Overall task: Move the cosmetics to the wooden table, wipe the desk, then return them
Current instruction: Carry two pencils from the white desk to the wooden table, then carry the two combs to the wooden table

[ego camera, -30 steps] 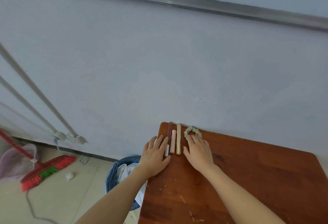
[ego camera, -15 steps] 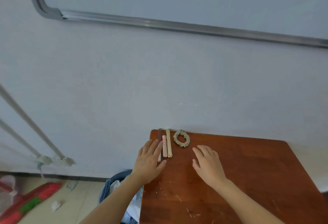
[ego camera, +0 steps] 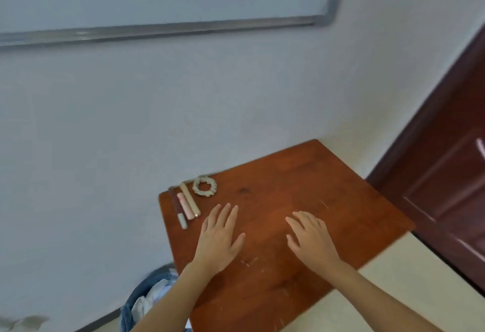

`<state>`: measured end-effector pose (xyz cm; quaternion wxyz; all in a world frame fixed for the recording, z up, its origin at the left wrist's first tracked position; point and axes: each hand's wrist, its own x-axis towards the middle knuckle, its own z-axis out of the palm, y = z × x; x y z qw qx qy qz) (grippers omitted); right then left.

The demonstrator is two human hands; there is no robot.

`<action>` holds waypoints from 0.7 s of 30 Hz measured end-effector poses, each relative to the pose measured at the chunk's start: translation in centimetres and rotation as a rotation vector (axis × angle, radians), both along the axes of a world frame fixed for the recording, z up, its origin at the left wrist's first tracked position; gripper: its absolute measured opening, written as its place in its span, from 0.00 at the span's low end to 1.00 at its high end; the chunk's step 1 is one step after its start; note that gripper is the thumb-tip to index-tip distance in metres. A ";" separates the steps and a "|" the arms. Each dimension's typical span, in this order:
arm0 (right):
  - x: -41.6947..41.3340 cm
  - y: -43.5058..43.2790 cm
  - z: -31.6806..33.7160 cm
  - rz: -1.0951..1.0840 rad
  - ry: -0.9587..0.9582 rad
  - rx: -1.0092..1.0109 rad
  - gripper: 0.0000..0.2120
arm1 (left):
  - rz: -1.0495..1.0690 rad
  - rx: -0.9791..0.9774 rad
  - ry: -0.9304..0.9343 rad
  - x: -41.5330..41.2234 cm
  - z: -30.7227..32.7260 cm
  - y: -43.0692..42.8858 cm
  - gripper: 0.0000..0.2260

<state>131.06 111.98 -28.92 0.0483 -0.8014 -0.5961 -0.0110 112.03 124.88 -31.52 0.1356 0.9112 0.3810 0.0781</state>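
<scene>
Cosmetics point(ego camera: 185, 207): three tubes side by side, ten o'clock corner of the wooden table point(ego camera: 301, 187); one scrunchie point(ego camera: 204, 186) just beside, at their one o'clock. Left hand point(ego camera: 219, 239), right hand point(ego camera: 309, 239): fingers spread, holding nothing.

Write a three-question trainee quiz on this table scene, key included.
1. True or false: the left hand and the right hand both hold nothing.
2. The scrunchie lies: A) on the floor; B) on the wooden table, beside the cosmetic sticks; C) under a hand.
3. Fill in: ___ cosmetic sticks lie side by side near the table's far left corner.
Key: 1 true; 2 B; 3 three.
</scene>
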 end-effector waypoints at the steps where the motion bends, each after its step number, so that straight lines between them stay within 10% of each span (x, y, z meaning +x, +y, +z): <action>1: 0.1 -1.5 0.2 -0.023 -0.016 0.034 0.20 | -0.046 0.005 0.011 0.8 0.1 -0.9 0.28; 21: 9.4 -40.8 1.6 -0.581 -0.281 0.206 0.24 | -0.648 0.076 -0.031 21.3 3.4 -31.9 0.25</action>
